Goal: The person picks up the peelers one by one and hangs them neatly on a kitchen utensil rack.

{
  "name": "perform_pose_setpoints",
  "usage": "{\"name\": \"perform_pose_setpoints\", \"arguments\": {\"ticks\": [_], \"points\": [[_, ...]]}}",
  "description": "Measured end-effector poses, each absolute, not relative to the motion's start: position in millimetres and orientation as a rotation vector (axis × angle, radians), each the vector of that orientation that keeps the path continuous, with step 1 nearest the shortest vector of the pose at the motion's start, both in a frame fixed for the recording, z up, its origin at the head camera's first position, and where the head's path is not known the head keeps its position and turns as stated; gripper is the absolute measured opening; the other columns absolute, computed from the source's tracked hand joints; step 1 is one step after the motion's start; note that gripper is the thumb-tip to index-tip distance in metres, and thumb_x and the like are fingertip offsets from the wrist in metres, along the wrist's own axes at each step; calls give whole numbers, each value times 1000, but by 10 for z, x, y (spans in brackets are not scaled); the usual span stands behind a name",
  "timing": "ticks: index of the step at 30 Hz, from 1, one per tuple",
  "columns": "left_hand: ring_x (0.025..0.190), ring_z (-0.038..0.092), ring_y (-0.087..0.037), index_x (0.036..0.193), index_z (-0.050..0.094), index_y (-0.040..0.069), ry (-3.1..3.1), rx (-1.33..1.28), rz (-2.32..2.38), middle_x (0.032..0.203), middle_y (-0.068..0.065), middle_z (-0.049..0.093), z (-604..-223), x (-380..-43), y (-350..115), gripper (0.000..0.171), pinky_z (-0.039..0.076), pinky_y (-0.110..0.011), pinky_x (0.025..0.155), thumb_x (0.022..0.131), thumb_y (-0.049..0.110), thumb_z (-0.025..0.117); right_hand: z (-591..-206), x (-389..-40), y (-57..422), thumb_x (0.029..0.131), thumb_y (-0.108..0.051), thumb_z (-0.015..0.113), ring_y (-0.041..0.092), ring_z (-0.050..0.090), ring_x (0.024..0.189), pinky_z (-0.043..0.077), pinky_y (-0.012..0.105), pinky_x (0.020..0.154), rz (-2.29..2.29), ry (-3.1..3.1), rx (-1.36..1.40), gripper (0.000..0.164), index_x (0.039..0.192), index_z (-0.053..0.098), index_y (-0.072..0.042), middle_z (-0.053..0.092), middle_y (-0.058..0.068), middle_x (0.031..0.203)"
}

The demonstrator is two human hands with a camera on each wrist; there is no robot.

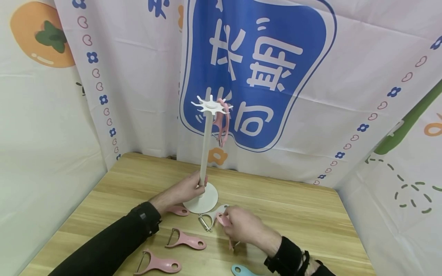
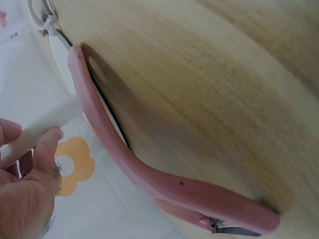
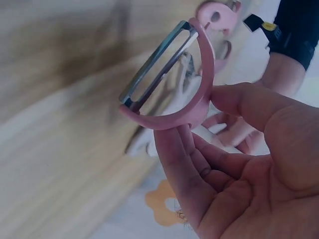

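My left hand (image 1: 186,188) grips the lower pole of a white stand (image 1: 207,145), just above its round base. At least one pink peeler (image 1: 225,126) hangs from the right side of the stand's star-shaped top. Between thumb and fingers, my right hand (image 1: 246,228) pinches a pink peeler (image 3: 205,64) by its handle, blade facing away from the palm. That peeler is above the table, right of a white peeler (image 1: 218,211) lying by the base. Another pink peeler (image 2: 114,134) lies beside the base, partly hidden by my left wrist in the head view.
Two more pink peelers, one nearer the middle (image 1: 188,240) and one at the front (image 1: 162,263), lie on the wooden table (image 1: 293,214). A blue peeler (image 1: 241,270) is cut off at the bottom edge. Printed cloth (image 1: 145,96) closes off the back and sides.
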State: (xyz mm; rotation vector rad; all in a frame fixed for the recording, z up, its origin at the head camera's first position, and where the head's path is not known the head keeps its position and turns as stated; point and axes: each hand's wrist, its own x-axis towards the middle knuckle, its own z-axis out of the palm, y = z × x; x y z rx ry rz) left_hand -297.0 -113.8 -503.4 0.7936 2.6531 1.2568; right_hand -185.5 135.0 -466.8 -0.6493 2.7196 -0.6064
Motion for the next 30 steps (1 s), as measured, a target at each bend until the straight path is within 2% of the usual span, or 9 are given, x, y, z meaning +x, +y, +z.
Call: {"name": "perform_pose_setpoints", "arguments": {"ticks": [4,12,16,21,30], "points": [[103,60,-22,109,55,10,2662,788,1241,104,-6,58,-5043,-2973,-1141,17,53,-44,92,96,1,62,-4564,-1891,1375,86,-17,75,4,55,65,50,21,54,-568,2777,-682,44,125,65,1,61,-1,92],[104,60,-22,108,55,12,2657,773,1246,105,-5,58,-5047,-2971,-1142,18,54,-45,93,96,0,62,-4384,-1972,1424,91,-14,71,5,61,77,54,20,60,-678,2787,-683,37,125,64,-1,66,2,99],[104,60,-21,108,55,12,2657,782,1245,105,-5,58,-5047,-2976,-1142,18,54,-45,92,96,0,62,-4292,-2009,1455,93,-15,71,4,61,74,54,21,58,-714,2803,-685,41,129,62,1,67,1,97],[102,59,-21,107,55,13,2652,791,1247,104,-5,57,-5060,-2985,-1145,18,53,-44,91,96,0,62,-4174,-2045,1490,93,-14,71,4,62,72,54,23,58,-769,2838,-720,38,127,63,1,67,0,92],[101,58,-21,107,55,12,2643,803,1275,104,-5,57,-5072,-2991,-1148,19,52,-45,91,95,0,62,-3979,-2064,1513,94,-21,71,4,63,80,56,23,65,-800,2938,-691,39,130,65,-6,66,-6,94]]}}
